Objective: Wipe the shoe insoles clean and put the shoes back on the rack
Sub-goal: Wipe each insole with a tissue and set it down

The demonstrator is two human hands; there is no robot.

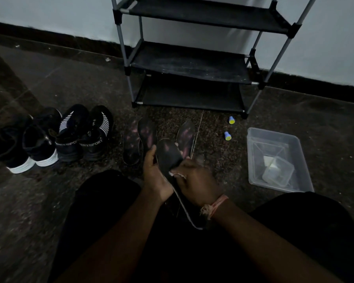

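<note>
Our left hand (154,170) grips the dark insole (169,158) along its left edge, thumb up beside the toe end, fingers curled behind it; our right hand (194,180) is clenched around a small whitish cloth (177,174) and presses it against the middle of that same insole, whose heel end runs down between our wrists. Far left of our hands stand two pairs of shoes on the floor: a black pair with white soles (27,144) and, nearer us, a black pair with white stripes (84,133). Just beyond our left hand lie two more insoles (139,137), overlapping, and just beyond our right hand a third one (186,135). Farther ahead stands the black shoe rack (190,64) against the wall. Right of our right hand sit two small blue-and-yellow caps (229,127), and farther right a clear plastic tub (274,158) with a smaller clear container inside.
</note>
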